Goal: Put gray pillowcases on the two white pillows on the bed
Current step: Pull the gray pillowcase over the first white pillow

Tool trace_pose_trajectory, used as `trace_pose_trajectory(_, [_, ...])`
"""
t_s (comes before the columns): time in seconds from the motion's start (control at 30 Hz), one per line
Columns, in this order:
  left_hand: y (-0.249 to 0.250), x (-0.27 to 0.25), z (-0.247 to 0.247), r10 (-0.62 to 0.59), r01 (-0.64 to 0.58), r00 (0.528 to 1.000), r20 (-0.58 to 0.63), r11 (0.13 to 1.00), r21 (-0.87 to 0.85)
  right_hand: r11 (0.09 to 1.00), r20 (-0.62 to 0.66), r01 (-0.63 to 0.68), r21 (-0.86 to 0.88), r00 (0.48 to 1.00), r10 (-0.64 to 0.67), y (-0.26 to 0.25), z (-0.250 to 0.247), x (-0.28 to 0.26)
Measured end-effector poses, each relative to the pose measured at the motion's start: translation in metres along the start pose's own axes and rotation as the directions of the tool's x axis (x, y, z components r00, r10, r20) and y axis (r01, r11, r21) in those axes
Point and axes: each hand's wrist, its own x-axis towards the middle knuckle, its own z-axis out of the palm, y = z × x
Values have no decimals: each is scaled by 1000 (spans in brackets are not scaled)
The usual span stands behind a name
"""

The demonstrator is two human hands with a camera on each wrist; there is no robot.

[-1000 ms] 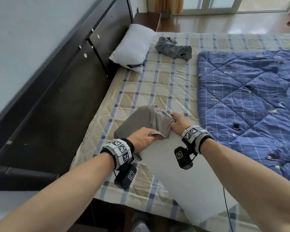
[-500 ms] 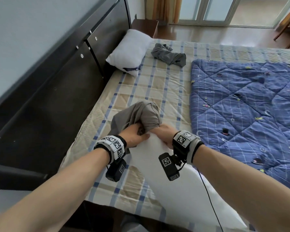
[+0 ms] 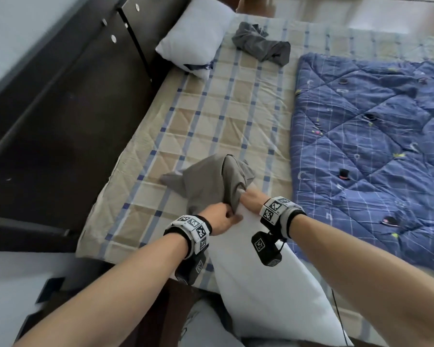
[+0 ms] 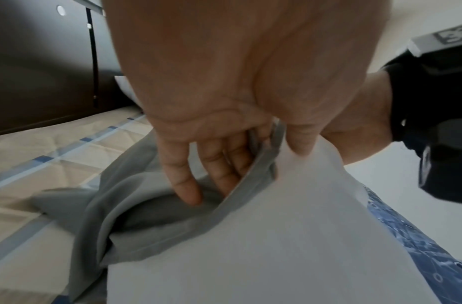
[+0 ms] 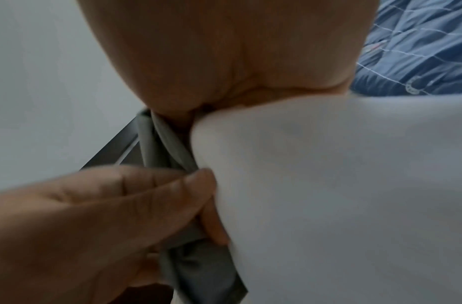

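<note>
A white pillow point(image 3: 273, 284) lies lengthwise at the bed's near edge, its far corner at the mouth of a gray pillowcase point(image 3: 211, 181). My left hand point(image 3: 229, 216) pinches the case's hem, thumb outside and fingers point(image 4: 188, 185) inside the opening. My right hand point(image 3: 248, 196) reaches into the case with the pillow's corner point(image 5: 302, 164) bunched against its palm; its fingers are hidden by the gray cloth. A second white pillow point(image 3: 196, 38) leans on the headboard, and a crumpled second gray pillowcase point(image 3: 261, 43) lies beside it.
A blue quilt point(image 3: 373, 146) covers the right half of the bed. The dark headboard point(image 3: 60, 108) runs along the left. Bare checked sheet point(image 3: 223, 108) lies between the near and far pillows.
The pillowcase has been drawn over my right hand's fingers and the pillow corner. Both hands have stayed close together at the case's mouth.
</note>
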Motion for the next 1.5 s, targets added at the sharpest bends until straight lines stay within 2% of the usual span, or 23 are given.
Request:
trace_pose_trajectory(0.1, [-15, 10, -2, -84, 84, 996, -2, 996, -42, 998, 35, -11, 67, 999, 8, -12, -2, 9])
trace_pose_trajectory(0.23, [-19, 24, -5, -152, 155, 988, -39, 984, 86, 998, 71, 18, 55, 997, -22, -33, 5, 25])
trace_pose_trajectory(0.33, [-29, 37, -1, -209, 212, 977, -35, 974, 77, 997, 45, 65, -29, 997, -63, -34, 10, 32])
trace_pose_trajectory(0.47, [-44, 54, -7, -233, 235, 972, -35, 968, 88, 935, -16, 170, -313, 983, -184, -18, 8, 40])
trace_pose_trajectory(0.57, [-36, 63, -30, -264, 259, 960, -90, 964, -57, 907, -15, 220, -359, 970, -241, -11, 6, 40])
trace_pose_trajectory(0.7, [-35, 96, -33, -288, 256, 955, -79, 926, -276, 940, -10, 96, -326, 994, -104, 12, 0, 42])
trace_pose_trajectory(0.93, [-12, 118, -33, -264, 146, 939, -220, 887, -438, 837, 56, 25, -547, 998, 7, 34, 4, 32])
trace_pose_trajectory(1.0, [-6, 122, -27, -250, 131, 949, -193, 867, -480, 831, 36, -21, -556, 998, 49, 41, -1, 31])
trace_pose_trajectory(1.13, [-11, 117, -13, -113, 98, 993, -40, 959, -267, 852, -69, -161, -497, 987, 146, 77, -11, 33])
trace_pose_trajectory(1.23, [-39, 119, -6, -75, 74, 997, -1, 984, -160, 836, -39, -210, -508, 975, 221, 90, -3, 41])
trace_pose_trajectory(1.3, [-63, 124, 1, -104, 101, 994, -21, 989, -112, 842, -33, -174, -511, 983, 182, 89, 9, 51])
trace_pose_trajectory(1.4, [-90, 128, 11, -181, 176, 980, -80, 982, -62, 903, -28, -84, -422, 996, 79, 81, 34, 70])
trace_pose_trajectory(1.5, [-112, 135, 22, -220, 217, 972, -81, 975, -44, 919, -3, -69, -388, 997, 73, 73, 61, 90])
